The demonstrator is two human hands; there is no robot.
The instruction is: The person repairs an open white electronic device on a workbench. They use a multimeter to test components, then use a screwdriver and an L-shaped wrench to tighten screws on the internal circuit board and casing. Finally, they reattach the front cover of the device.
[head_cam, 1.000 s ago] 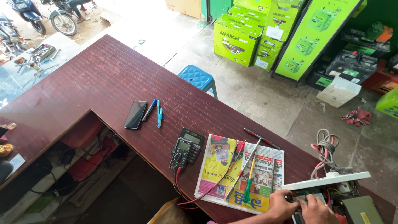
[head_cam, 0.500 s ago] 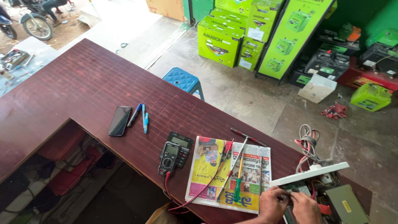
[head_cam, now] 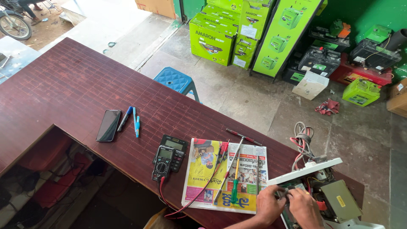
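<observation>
**Two hands at an opened electrical unit on a dark red desk**

Seen from above, both hands work close together at the lower right corner of the dark red desk (head_cam: 76, 85). The left hand (head_cam: 268, 205) and right hand (head_cam: 306, 208) are curled, nearly touching, over the inside of an opened electrical unit (head_cam: 335, 199), pinching a small part between them; what it is cannot be made out. The unit's white cover (head_cam: 305, 170) lies tilted across its top, likely lifted aside to expose the wiring, and a bundle of grey and red cables (head_cam: 302, 142) loops just behind it.

Just left of the unit, a newspaper (head_cam: 227, 176) is spread flat, seemingly as a work mat. On it lie a green-handled screwdriver (head_cam: 234, 184) and red probe leads (head_cam: 212, 178), close to the hands for easy reach. Left of the newspaper sits a black multimeter (head_cam: 163, 161) resting partly on a calculator (head_cam: 174, 146). Further left lie a dark phone (head_cam: 108, 125) and blue pens (head_cam: 135, 121), well apart from the unit.

Beyond the desk, on the concrete floor, stand a blue plastic stool (head_cam: 176, 79) and bright green boxes (head_cam: 214, 34).
</observation>
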